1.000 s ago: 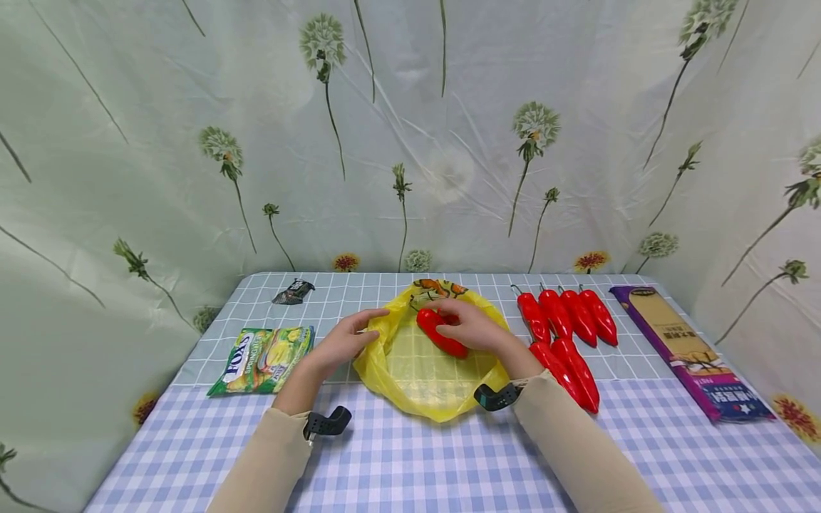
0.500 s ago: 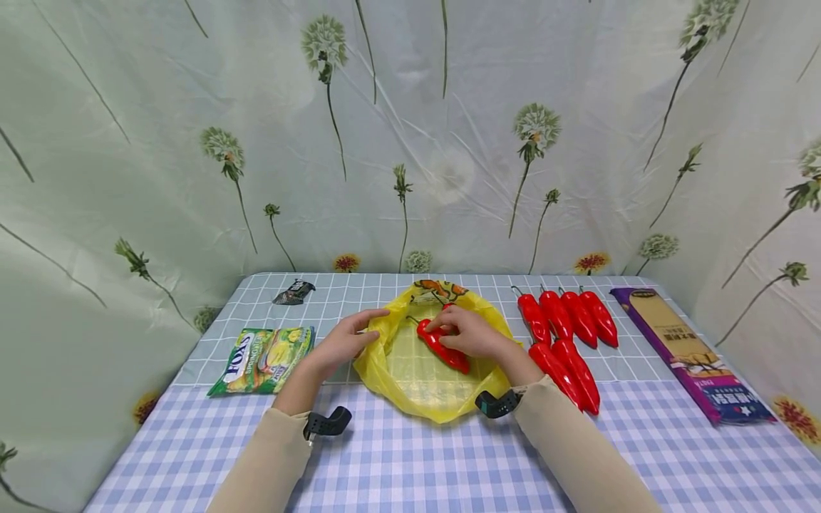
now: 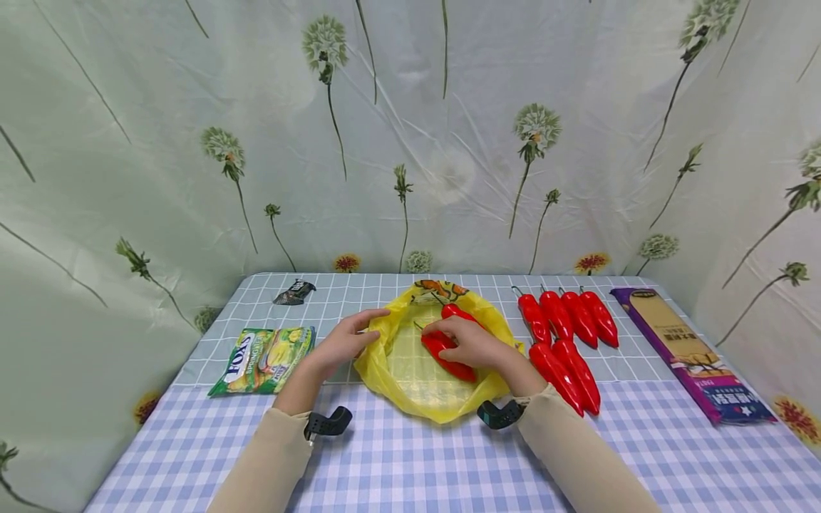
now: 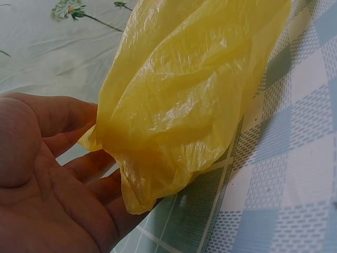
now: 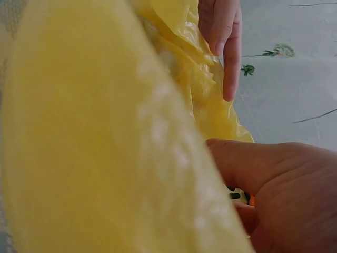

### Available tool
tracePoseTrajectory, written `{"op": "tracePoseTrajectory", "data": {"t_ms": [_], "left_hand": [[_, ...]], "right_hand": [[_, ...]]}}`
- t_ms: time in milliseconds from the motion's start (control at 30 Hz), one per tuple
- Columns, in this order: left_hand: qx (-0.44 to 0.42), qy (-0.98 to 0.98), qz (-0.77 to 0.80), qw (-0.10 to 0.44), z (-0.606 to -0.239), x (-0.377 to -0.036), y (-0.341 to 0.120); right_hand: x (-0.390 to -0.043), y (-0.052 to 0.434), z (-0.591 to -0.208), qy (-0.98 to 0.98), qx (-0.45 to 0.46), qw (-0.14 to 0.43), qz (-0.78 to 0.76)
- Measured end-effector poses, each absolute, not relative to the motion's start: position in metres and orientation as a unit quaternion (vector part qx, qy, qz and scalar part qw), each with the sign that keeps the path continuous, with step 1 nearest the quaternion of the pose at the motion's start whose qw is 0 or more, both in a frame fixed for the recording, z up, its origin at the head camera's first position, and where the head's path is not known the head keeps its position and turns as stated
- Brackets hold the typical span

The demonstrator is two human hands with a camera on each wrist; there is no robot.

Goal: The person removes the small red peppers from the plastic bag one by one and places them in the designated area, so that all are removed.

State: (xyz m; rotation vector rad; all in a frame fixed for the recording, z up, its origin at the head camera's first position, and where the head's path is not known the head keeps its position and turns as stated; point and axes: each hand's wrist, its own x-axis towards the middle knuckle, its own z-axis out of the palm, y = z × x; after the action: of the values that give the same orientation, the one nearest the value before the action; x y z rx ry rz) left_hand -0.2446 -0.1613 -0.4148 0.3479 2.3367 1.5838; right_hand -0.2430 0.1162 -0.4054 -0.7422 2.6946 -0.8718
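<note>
A yellow plastic bag (image 3: pixel 410 370) lies open at the middle of the checked table. My left hand (image 3: pixel 346 342) pinches its raised left rim; in the left wrist view the yellow bag (image 4: pixel 184 100) folds up between thumb and fingers (image 4: pixel 79 163). Inside the bag my right hand (image 3: pixel 473 343) curls over a red pepper (image 3: pixel 449 362). A second red pepper (image 3: pixel 459 312) lies at the bag's far side. In the right wrist view the blurred bag (image 5: pixel 95 137) fills the picture, with my right hand (image 5: pixel 284 195) at the lower right.
Several red peppers (image 3: pixel 567 331) lie in rows right of the bag. A long purple box (image 3: pixel 689 349) sits near the right edge. A green candy packet (image 3: pixel 263 358) lies at the left, a small dark wrapper (image 3: pixel 293 291) at the back left.
My right hand has drawn the gripped pepper nearer to me inside the bag, uncovering the second pepper behind it. The left hand has stayed on the rim.
</note>
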Motion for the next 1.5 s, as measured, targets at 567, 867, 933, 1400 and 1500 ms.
{"op": "tracePoseTrajectory", "data": {"t_ms": [567,867,933,1400,1500], "left_hand": [[0.120,0.816,0.545,0.148,-0.415,-0.244,-0.161],[0.117,0.818,0.543,0.150,-0.416,-0.245,-0.161],[0.118,0.818,0.543,0.150,-0.416,-0.245,-0.161],[0.126,0.815,0.546,0.144,-0.415,-0.244,-0.159],[0.122,0.816,0.546,0.145,-0.414,-0.244,-0.160]], "right_hand": [[-0.224,0.121,-0.396,0.912,-0.251,0.050,-0.320],[-0.217,0.125,-0.391,0.891,-0.263,0.014,-0.369],[-0.217,0.126,-0.390,0.885,-0.263,0.006,-0.384],[-0.210,0.138,-0.373,0.876,-0.261,-0.018,-0.406],[-0.209,0.142,-0.368,0.878,-0.255,-0.022,-0.405]]}}
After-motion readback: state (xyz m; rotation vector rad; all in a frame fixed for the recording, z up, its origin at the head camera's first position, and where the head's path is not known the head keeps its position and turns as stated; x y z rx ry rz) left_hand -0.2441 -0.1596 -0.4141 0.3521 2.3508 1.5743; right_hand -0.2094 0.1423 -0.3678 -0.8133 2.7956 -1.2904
